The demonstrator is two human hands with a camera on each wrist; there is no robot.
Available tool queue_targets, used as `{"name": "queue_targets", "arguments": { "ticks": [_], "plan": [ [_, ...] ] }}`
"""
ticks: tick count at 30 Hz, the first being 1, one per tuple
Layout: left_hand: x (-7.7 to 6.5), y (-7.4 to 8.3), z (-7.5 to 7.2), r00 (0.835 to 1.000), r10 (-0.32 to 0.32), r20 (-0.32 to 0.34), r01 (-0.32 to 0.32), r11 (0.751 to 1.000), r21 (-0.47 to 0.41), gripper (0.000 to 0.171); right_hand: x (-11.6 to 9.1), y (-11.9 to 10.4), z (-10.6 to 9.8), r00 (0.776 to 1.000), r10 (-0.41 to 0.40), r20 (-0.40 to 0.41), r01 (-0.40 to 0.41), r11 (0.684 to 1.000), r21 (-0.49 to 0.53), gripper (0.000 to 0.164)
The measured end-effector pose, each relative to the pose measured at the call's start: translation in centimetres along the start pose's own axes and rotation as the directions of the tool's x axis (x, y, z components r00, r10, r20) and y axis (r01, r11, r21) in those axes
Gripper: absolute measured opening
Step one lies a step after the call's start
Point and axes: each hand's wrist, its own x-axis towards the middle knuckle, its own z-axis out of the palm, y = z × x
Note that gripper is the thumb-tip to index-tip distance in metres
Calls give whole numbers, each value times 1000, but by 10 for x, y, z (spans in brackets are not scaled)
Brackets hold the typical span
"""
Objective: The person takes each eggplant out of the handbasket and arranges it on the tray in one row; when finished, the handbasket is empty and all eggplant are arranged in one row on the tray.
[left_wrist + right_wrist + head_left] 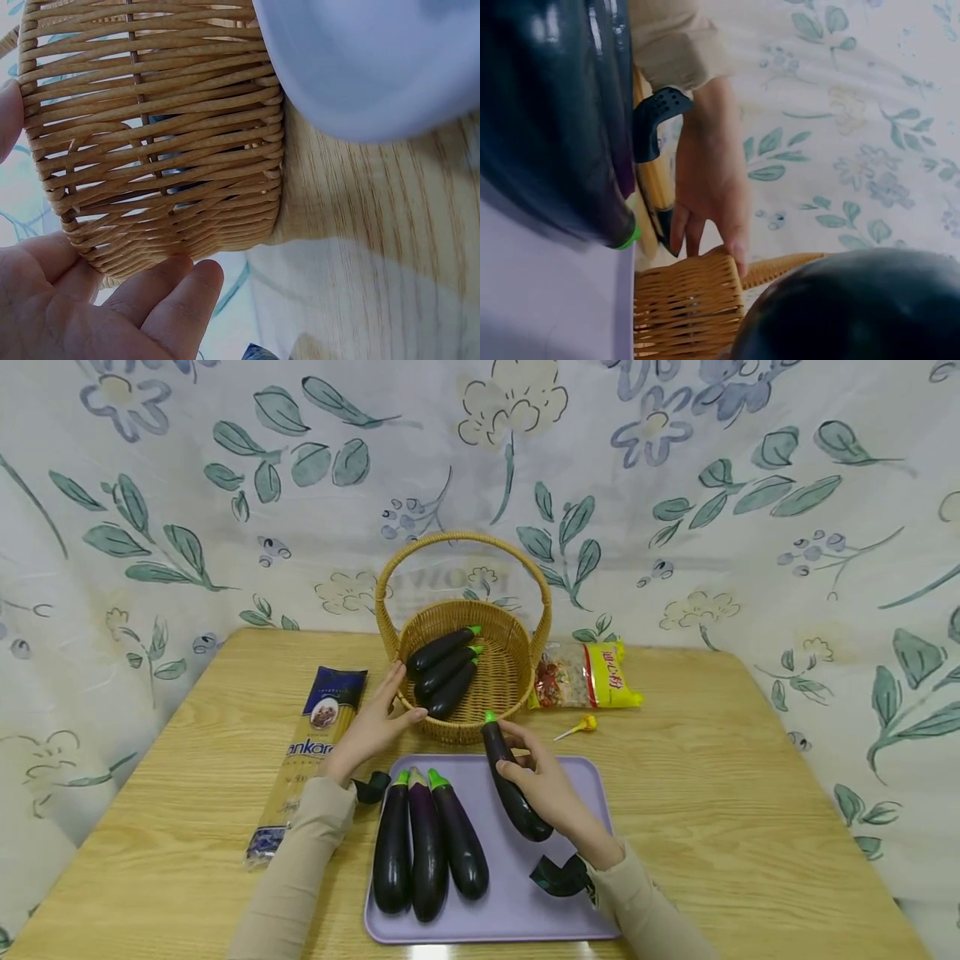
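Note:
My right hand (543, 781) grips an eggplant (513, 789) around its middle, above the tray, with the green stem end pointing at the wicker basket (510, 664). In the right wrist view, this eggplant (855, 307) looms dark in the lower corner. My left hand (375, 722) touches the basket's left side, fingers spread and fairly straight; the left wrist view shows the left hand (97, 300) against the weave. Three smaller eggplants (446, 668) lie inside the basket. On the lilac tray (510, 910), three larger eggplants (427, 852) lie side by side.
A pack of spaghetti (303, 768) lies left of the tray, under the left forearm. Right of the basket are a yellow-and-clear food packet (585, 675) and a yellow lollipop (587, 722). The basket's tall handle (465, 537) arches up before a floral cloth (675, 552).

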Motion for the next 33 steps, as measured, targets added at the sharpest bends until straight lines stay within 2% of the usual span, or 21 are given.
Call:
{"name": "queue_targets", "arguments": {
  "ticks": [6,15,20,23,27,33],
  "plan": [
    [-2,-2,2,1000,14,0,-14,1000,-15,89,-4,5,3,1000,10,-18,-10,1000,-3,54],
    [0,-1,0,1000,22,-6,-22,1000,2,88,-6,6,10,998,38,-58,-45,992,-115,53],
    [1,-1,1,1000,25,-1,-25,1000,1,89,-8,10,15,998,45,-46,-52,984,-172,51],
    [1,-2,3,1000,26,1,-26,1000,0,89,-9,14,20,999,33,-22,-37,970,-240,53],
    [0,0,2,1000,18,4,-18,1000,3,88,-9,18,27,1000,-1,10,5,931,-364,55],
    [-1,3,-3,1000,11,0,-11,1000,14,88,-10,18,35,1000,-21,18,26,902,-430,55]
  ]
}}
